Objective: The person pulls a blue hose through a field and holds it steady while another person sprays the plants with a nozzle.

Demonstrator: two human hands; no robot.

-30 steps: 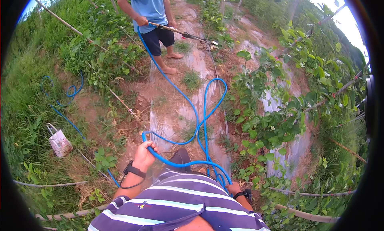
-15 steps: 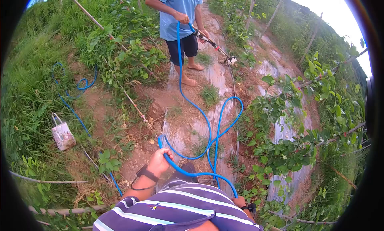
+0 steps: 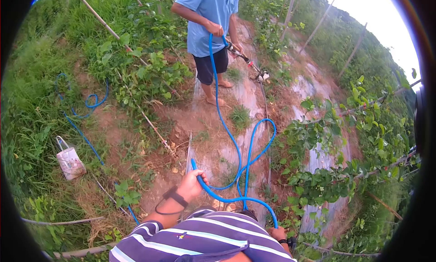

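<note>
Both left hand (image 3: 193,185) and right hand (image 3: 278,234) gripped the blue hose (image 3: 234,200) in front of the striped shirt (image 3: 204,232); pulled hard, I feared, its crossed loop (image 3: 274,129) might have kinked or tugged the co-worker (image 3: 210,32).

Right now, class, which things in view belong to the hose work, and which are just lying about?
Belongs to the job:
blue hose, held in the left hand and right hand
wand, held by the other person

Apparently just lying about:
pale bag, at left
dry grass
</note>
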